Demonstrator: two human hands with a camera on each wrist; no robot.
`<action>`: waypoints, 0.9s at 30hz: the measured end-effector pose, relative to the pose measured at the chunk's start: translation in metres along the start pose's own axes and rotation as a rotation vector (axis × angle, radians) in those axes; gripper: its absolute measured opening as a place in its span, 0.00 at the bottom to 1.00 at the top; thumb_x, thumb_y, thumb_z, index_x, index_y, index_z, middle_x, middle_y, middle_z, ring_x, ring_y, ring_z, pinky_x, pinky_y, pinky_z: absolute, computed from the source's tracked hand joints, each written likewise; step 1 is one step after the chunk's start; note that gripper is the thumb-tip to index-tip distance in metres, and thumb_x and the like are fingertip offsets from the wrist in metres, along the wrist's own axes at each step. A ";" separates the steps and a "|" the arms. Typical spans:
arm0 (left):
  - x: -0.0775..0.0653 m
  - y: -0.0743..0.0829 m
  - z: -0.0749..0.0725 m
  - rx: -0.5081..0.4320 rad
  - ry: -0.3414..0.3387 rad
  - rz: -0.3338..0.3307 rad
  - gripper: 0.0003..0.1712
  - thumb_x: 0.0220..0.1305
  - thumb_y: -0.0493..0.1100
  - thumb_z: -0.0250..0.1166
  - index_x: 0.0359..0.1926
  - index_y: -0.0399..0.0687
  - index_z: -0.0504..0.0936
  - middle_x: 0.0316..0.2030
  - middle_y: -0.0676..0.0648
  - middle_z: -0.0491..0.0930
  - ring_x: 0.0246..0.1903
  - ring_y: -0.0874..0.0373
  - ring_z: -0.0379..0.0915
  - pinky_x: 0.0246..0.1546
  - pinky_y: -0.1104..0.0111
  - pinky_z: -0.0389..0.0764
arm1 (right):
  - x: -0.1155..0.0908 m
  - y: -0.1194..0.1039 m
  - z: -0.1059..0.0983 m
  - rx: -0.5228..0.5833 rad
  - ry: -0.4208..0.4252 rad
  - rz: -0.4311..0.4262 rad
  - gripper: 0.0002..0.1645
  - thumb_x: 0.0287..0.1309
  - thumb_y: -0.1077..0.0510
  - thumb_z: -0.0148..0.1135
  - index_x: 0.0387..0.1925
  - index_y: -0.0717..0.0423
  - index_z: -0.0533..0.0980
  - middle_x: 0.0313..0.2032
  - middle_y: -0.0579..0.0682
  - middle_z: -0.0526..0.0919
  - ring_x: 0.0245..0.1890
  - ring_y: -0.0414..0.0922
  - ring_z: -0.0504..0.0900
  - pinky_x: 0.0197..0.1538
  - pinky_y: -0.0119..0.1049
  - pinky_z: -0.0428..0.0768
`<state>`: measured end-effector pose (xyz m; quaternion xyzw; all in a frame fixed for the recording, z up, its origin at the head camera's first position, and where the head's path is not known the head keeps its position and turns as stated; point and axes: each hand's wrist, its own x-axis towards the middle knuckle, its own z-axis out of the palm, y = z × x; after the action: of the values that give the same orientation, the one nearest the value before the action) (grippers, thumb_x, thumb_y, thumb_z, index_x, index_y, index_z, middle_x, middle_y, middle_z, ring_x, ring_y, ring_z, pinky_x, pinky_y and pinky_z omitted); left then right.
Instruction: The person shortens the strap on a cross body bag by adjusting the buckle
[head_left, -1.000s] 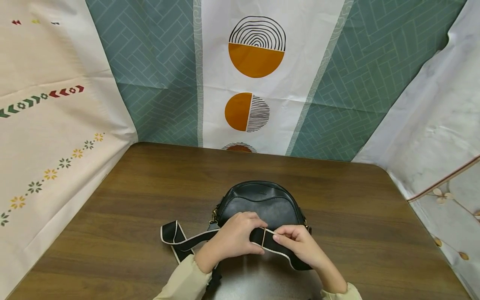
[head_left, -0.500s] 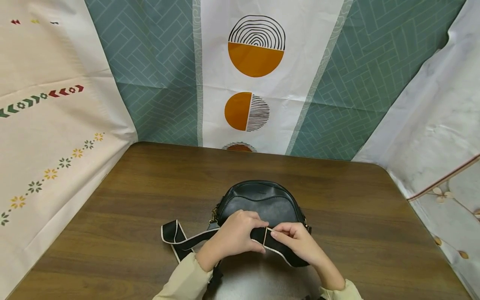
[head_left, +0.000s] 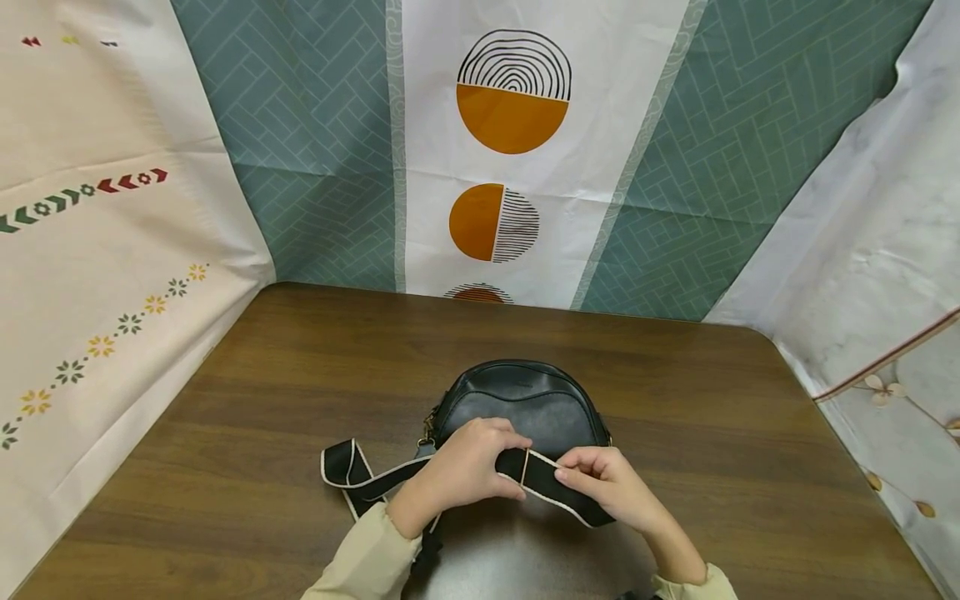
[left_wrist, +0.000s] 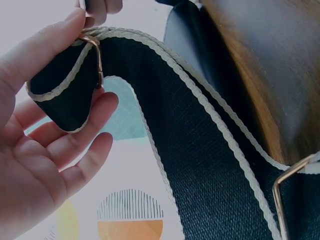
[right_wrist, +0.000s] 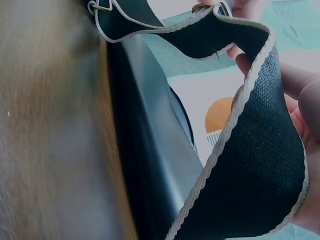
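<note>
A black half-round bag [head_left: 525,412] stands on the table, with its black, white-edged strap [head_left: 573,493] raised in front of it. My left hand [head_left: 468,467] pinches the strap at a thin gold slider [head_left: 524,468]; the left wrist view has this slider [left_wrist: 99,60] close to the thumb and fingers. To the right of it, my right hand [head_left: 611,492] holds the strap between thumb and index finger. In the right wrist view the strap [right_wrist: 255,160] hangs in a broad loop beside the right palm. The lower part of the bag is hidden behind the hands.
A slack fold of strap [head_left: 345,465] lies left of the bag on the brown wooden table [head_left: 300,375]. The left wrist view shows a second gold buckle [left_wrist: 281,195] farther along the strap. Patterned cloths [head_left: 322,167] hang behind and beside the table.
My right hand has shifted slightly right, and more strap shows between its fingertips and the slider. My left hand has moved a little left with the slider. The bag stays put.
</note>
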<state>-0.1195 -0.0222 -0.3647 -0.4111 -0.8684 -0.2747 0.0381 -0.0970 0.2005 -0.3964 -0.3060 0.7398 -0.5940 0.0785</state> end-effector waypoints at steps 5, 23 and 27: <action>0.000 0.003 0.003 -0.047 -0.026 -0.021 0.27 0.35 0.46 0.76 0.40 0.40 0.82 0.32 0.52 0.77 0.33 0.64 0.72 0.36 0.76 0.71 | 0.003 0.002 0.005 0.014 0.005 -0.004 0.06 0.56 0.72 0.51 0.29 0.69 0.76 0.22 0.45 0.78 0.20 0.32 0.73 0.19 0.30 0.74; -0.001 0.000 0.004 -0.050 -0.049 -0.004 0.27 0.34 0.46 0.76 0.40 0.40 0.82 0.32 0.51 0.78 0.33 0.63 0.73 0.37 0.75 0.72 | 0.007 0.004 0.009 -0.025 -0.022 0.052 0.06 0.56 0.69 0.53 0.31 0.67 0.76 0.22 0.45 0.78 0.21 0.33 0.73 0.22 0.30 0.74; -0.001 -0.004 0.002 -0.055 -0.033 -0.018 0.28 0.34 0.45 0.76 0.40 0.39 0.82 0.32 0.50 0.79 0.33 0.62 0.73 0.36 0.75 0.72 | 0.002 0.003 -0.001 -0.049 -0.048 0.050 0.05 0.56 0.69 0.54 0.30 0.66 0.77 0.22 0.44 0.78 0.21 0.32 0.73 0.23 0.31 0.74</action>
<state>-0.1210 -0.0242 -0.3683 -0.4086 -0.8647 -0.2918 0.0102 -0.1001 0.2003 -0.3984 -0.3037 0.7594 -0.5660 0.1035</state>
